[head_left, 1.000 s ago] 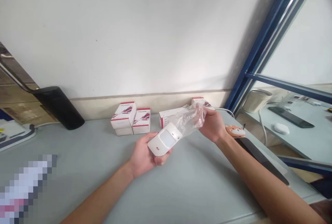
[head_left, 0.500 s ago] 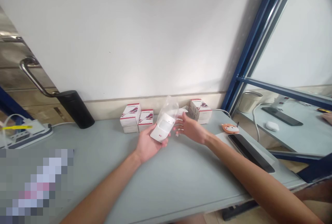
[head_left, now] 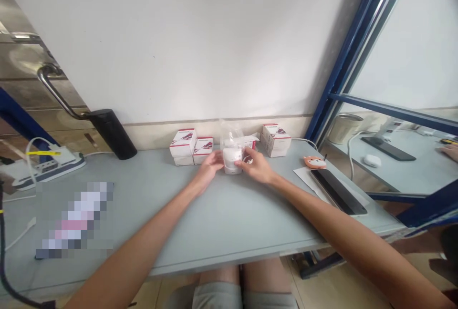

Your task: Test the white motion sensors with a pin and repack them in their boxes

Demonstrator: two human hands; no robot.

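A white motion sensor [head_left: 231, 157], rounded with a pale window, stands nearly upright between my hands over the table. A clear plastic bag [head_left: 231, 132] rises from its top. My left hand [head_left: 206, 171] closes its fingers against the left edge of the sensor. From the other side my right hand [head_left: 258, 167] pinches it, thumb across the front. Just behind the right hand, partly hidden, is an open white and red box [head_left: 253, 140]. The far fingers of both hands are covered by the sensor and bag.
Small white and red boxes [head_left: 183, 143] stand at the back left, with another box [head_left: 277, 141] at the back right. A black cylinder [head_left: 112, 133], a power strip [head_left: 50, 170], an orange gadget [head_left: 315, 162] and a dark phone-like slab [head_left: 338, 190] lie around on the grey table [head_left: 222, 223].
The sensor has gone from tilted on my left palm to nearly upright. My right hand, earlier apart with spread fingers, now grips its right side. The view has shifted downward.
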